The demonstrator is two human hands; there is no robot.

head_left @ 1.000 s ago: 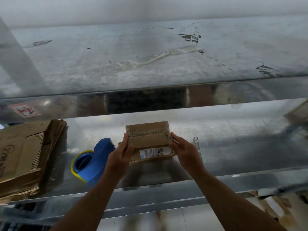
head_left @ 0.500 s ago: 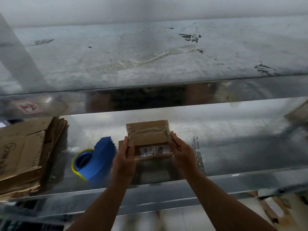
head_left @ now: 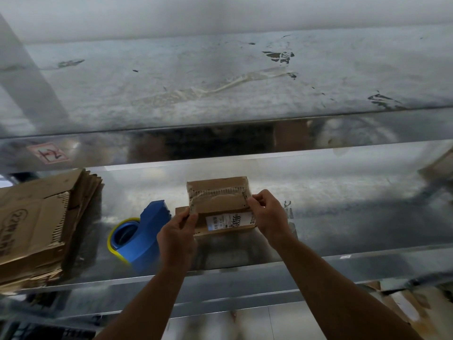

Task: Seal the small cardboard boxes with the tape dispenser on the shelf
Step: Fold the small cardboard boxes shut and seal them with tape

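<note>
Through the head camera we see a worn brown box (head_left: 219, 204) with clear tape and a white barcode label, just right of the blue tape dispenser (head_left: 144, 231). The left hand (head_left: 177, 238) and right hand (head_left: 269, 217) pinch its side edges with curled fingers.

Your small cardboard box (head_left: 219, 204), brown with a white barcode label on its near face, sits mid-shelf; the blue tape dispenser (head_left: 141, 235) with its yellow-rimmed roll lies just left.

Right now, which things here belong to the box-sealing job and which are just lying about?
Job: small cardboard box, held by left hand and right hand; blue tape dispenser.
Lying about: stack of flattened cardboard; stray tape strip on upper shelf.
</note>
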